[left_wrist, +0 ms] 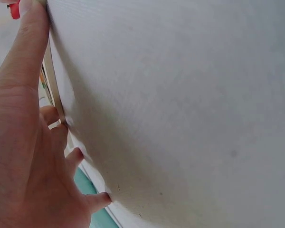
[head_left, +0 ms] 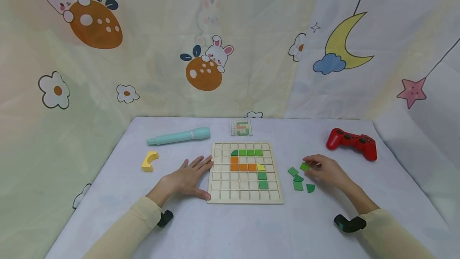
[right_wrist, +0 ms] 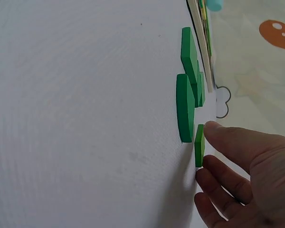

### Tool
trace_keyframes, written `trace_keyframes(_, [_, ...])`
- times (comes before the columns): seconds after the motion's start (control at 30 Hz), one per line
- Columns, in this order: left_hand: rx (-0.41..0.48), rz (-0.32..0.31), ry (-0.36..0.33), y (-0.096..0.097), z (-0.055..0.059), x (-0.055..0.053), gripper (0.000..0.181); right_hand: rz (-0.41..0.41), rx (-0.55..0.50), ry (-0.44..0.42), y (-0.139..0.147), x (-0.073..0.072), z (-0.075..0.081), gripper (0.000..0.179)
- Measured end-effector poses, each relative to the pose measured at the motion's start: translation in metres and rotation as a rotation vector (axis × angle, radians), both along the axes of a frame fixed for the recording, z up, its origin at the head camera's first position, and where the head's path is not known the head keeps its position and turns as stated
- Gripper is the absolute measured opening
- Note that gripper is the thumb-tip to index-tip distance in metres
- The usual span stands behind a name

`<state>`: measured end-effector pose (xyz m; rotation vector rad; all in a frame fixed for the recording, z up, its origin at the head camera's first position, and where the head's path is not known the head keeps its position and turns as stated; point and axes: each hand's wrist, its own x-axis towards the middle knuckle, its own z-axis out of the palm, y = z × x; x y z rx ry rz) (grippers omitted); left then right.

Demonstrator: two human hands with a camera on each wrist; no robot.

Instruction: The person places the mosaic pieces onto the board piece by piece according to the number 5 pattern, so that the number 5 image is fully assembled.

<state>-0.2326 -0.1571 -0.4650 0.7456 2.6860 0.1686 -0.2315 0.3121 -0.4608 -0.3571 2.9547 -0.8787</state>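
A square wooden grid board (head_left: 224,196) carries green, orange and yellow tiles laid in its cells. My left hand (head_left: 188,177) lies spread at the board's left side, fingertips and thumb against its edge; in the left wrist view this hand (left_wrist: 33,142) shows straight fingers along the rim. To the right of the board, my right hand (head_left: 327,170) pinches a light green square tile (head_left: 304,166) between thumb and fingers. The right wrist view shows that tile standing between the thumb and fingers. Beside it lie several darker green pieces, including a square tile (head_left: 298,186) and a quarter-round tile (head_left: 310,188).
Behind the board lies a small pattern card (head_left: 241,128). A teal pen-shaped object (head_left: 179,136) and a yellow arch block (head_left: 149,161) lie to the left. A red game controller (head_left: 351,143) is at the back right. A patterned curtain (head_left: 258,51) hangs behind the table.
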Motion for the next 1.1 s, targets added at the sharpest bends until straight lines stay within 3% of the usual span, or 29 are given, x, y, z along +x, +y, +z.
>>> trace_keyframes(0.83, [0.021,-0.007,0.007,0.000,0.002,0.003,0.116,-0.043,0.062,0.028,-0.018,-0.002,-0.001,0.037])
trace_keyframes(1.1, [0.020,-0.006,0.012,-0.001,0.001,0.002,0.116,0.021,0.017,0.038,-0.047,-0.007,0.013,0.038])
